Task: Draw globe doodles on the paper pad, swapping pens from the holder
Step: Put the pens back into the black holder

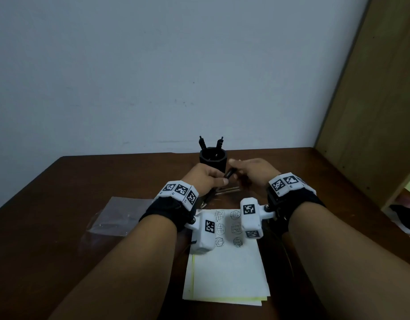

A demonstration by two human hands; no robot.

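Dark pen (pixel 229 174), gripped jointly by left hand (pixel 206 176) and right hand (pixel 253 174) at near side of holder (pixel 212 160), presumably for uncapping

Left hand (pixel 205 177) is wrapping the pen (pixel 229 174), hiding most of its barrel. Right hand (pixel 252 173) is curling its fingers out of sight on the far side; cannot tell whether they are gripping the pen. Both hands are blocking the lower pen holder (pixel 206 161). Wrist trackers (pixel 204 229) are covering the top corners of the paper pad (pixel 227 273) and some doodles (pixel 236 228); doodle lines are reading too small to make out. Left forearm (pixel 130 262) is overlapping the plastic bag (pixel 116 218). Right edge is cutting off a dark object (pixel 405 218).
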